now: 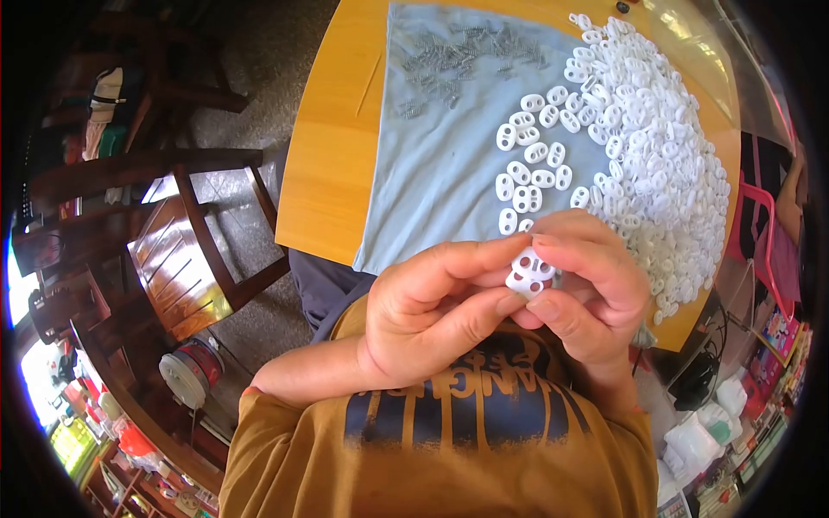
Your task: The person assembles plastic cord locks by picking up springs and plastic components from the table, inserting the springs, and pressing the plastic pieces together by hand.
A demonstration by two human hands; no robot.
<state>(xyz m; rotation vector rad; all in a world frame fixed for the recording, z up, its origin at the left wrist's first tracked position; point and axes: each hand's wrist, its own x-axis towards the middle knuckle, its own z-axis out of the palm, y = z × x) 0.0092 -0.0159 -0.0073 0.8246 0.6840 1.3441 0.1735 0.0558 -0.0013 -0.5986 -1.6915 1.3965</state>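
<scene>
Close in front of my chest, both hands pinch white plastic two-hole cord lock pieces (528,278), one against another. My left hand (432,306) grips from the left with thumb and fingertips. From the right, the thumb and index finger of my right hand (596,281) close on the same pieces. Fingers hide part of them, so I cannot tell how they are joined. Just beyond my hands, several loose cord lock pieces (542,179) lie on a light blue cloth (432,198). Small metal springs (466,59) are scattered at the cloth's far end.
A large heap of white cord lock pieces (661,155) covers the right side of the yellow wooden table (324,164). A thin stick (370,85) lies left of the cloth. Wooden chairs (186,250) stand at the left, and white bags (695,445) sit at lower right.
</scene>
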